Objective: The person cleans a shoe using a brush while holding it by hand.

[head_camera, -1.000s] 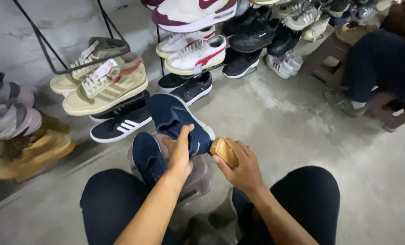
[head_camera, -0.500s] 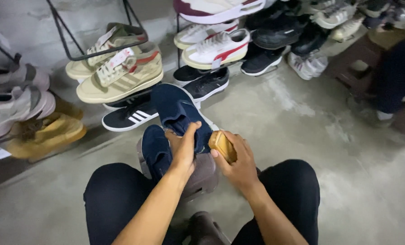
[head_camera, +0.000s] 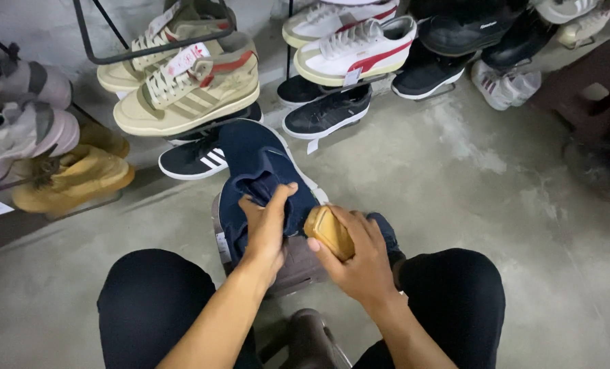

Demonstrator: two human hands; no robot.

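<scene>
1. Head view: your left hand (head_camera: pixel 267 229) rests on a navy blue suede sneaker (head_camera: pixel 260 181), its grip closed over the tongue and collar, thumb pointing up toward the toe.
2. The sneaker lies between your knees on a grey-brown block (head_camera: pixel 298 266), toe pointing away from you, just in front of the shoe rows.
3. Your right hand (head_camera: pixel 359 263) has its grip wrapped around a tan wooden brush (head_camera: pixel 329 231), pressed against the right side of the sneaker's heel.
4. A second navy shoe (head_camera: pixel 387 236) peeks out behind that hand, mostly hidden.
5. Just beyond the toe sits a black sneaker with white stripes (head_camera: pixel 196 158) on the concrete floor (head_camera: pixel 455 171).
6. Above it, a beige sneaker with a red heel patch (head_camera: pixel 189 92) lies on a black wire rack (head_camera: pixel 107 41); to the right stands a white sneaker with a red stripe (head_camera: pixel 356 51).
</scene>
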